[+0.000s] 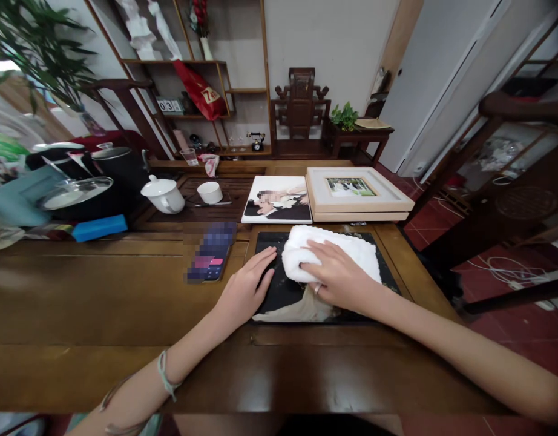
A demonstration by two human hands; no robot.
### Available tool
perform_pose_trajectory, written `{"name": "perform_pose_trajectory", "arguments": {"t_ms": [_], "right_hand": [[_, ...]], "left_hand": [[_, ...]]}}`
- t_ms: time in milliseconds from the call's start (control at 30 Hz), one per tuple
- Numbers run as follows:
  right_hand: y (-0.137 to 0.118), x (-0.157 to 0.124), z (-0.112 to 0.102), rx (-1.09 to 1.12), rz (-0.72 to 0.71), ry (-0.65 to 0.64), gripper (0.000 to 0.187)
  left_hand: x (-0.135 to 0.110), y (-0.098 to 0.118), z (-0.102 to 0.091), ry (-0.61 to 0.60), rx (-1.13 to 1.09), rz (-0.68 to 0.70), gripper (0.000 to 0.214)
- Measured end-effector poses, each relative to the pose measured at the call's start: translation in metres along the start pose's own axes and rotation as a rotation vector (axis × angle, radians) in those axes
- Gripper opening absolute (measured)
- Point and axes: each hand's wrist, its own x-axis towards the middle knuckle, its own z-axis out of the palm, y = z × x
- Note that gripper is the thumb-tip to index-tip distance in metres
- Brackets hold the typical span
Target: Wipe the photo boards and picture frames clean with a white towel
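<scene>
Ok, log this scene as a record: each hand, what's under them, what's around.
Left hand: fingers spread, at the left side of a dark picture panel
Right hand: on a white cloth
Cloth: bunched on the panel, hiding part of its image
Panel: flat on the wooden table
Behind panel: white-edged photo, with pale wooden frame to its right
Left of panel: phone, screen lit
Farther left: white lidded cup, blue block

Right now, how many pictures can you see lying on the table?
3: a dark picture under the white cloth and right hand, a white-edged picture beyond it, and a framed picture to its right. Others may be hidden beneath the last.
</scene>
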Motion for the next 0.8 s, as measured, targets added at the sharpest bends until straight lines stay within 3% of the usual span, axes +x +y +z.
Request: {"name": "perform_pose_trajectory", "arguments": {"t_ms": [67,167,233,333,433,600,700,800], "right_hand": [[-0.008,0.0,0.003,-0.057,0.021,-0.01,0.036],[-0.043,-0.007,0.013,-0.13,-0.067,-0.003,0.027],[-0.071,-0.014,0.02,-0.177,-0.147,0.082,0.019],[-0.1,-0.02,0.024,-0.227,-0.235,0.229,0.025],[-0.1,-0.02,0.015,-0.166,-0.276,0.202,0.017],[-0.078,-0.007,0.006,-0.184,-0.123,0.042,0.021],[-0.085,-0.008,0.017,-0.315,-0.146,0.165,0.018],[-0.095,-0.017,0.02,-0.269,-0.226,0.237,0.017]], "left_hand": [[0.001,-0.001,0.0,0.016,-0.014,0.002,0.039],[0.001,-0.002,-0.001,0.017,-0.031,-0.016,0.038],[0.002,-0.002,-0.003,-0.005,-0.037,-0.039,0.038],[0.002,-0.002,-0.006,-0.036,-0.046,-0.041,0.04],[0.002,-0.001,-0.007,-0.041,-0.055,-0.042,0.042],[0.002,0.0,-0.005,-0.02,-0.058,-0.074,0.037],[0.001,-0.001,-0.004,-0.04,-0.04,-0.039,0.039],[0.0,-0.001,-0.006,-0.079,0.01,-0.004,0.043]]}}
